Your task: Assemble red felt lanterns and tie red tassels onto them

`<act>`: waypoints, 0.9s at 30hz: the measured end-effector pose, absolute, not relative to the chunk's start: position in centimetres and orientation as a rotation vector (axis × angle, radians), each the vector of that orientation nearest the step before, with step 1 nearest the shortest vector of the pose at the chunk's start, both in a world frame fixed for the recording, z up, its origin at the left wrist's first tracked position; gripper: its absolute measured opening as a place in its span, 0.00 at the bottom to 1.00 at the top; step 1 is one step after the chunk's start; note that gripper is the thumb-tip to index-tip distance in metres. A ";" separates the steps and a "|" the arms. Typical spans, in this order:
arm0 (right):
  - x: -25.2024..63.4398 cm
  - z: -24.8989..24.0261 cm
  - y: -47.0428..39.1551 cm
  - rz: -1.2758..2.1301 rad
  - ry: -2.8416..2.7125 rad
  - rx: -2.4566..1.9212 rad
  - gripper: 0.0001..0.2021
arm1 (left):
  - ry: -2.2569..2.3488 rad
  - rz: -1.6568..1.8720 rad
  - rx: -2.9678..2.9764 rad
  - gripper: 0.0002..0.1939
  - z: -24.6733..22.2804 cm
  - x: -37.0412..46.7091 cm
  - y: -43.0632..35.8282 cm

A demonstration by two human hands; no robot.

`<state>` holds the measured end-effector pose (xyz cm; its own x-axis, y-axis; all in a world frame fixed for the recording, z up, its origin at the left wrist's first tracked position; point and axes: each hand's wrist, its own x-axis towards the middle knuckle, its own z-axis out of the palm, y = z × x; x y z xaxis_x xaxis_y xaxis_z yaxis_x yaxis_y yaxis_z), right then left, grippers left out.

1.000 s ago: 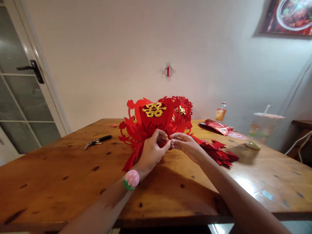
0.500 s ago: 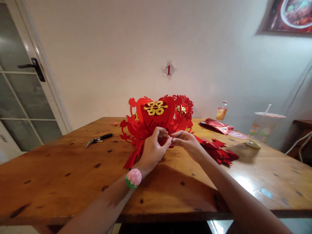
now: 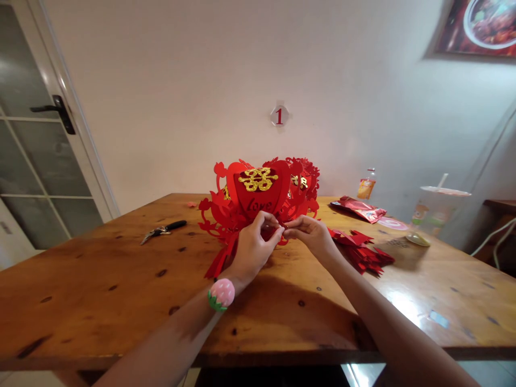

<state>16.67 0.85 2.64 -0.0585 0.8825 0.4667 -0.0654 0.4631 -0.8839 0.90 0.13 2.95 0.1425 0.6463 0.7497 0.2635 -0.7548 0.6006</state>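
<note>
A red paper lantern [image 3: 258, 191] with a gold glitter character and the word "Love" stands in the middle of the wooden table [image 3: 161, 301]. At its lower front edge, my left hand [image 3: 258, 244] pinches a part of the red paper between thumb and fingers. Close beside it on the right, my right hand [image 3: 310, 232] also pinches the lantern's lower edge. The fingertips of both hands nearly meet, and the small part between them is mostly hidden. More red cut-outs and another gold character show behind the lantern.
Keys with a black holder [image 3: 164, 231] lie to the left. On the right are folded red paper pieces [image 3: 363, 255], a red packet [image 3: 358, 208], an orange-labelled bottle [image 3: 366, 185] and a clear cup with a straw [image 3: 437, 209]. A wall stands behind the table.
</note>
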 end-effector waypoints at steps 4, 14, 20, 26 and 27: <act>16.7 2.6 0.8 0.893 -1.421 -0.778 0.12 | 0.899 1.636 2.105 0.06 2.9 0.9 0.1; 16.6 2.3 0.8 0.827 -1.425 -0.785 0.10 | 0.950 1.634 2.161 0.04 3.1 0.8 -0.1; 16.6 2.3 0.8 0.817 -1.419 -0.769 0.09 | 0.949 1.619 2.161 0.04 3.0 0.8 0.0; 16.6 2.3 0.8 0.802 -1.442 -0.775 0.09 | 0.954 1.646 2.155 0.04 2.9 0.9 0.0; 16.6 2.3 0.8 0.792 -1.455 -0.773 0.09 | 0.944 1.649 2.146 0.04 2.9 1.0 0.0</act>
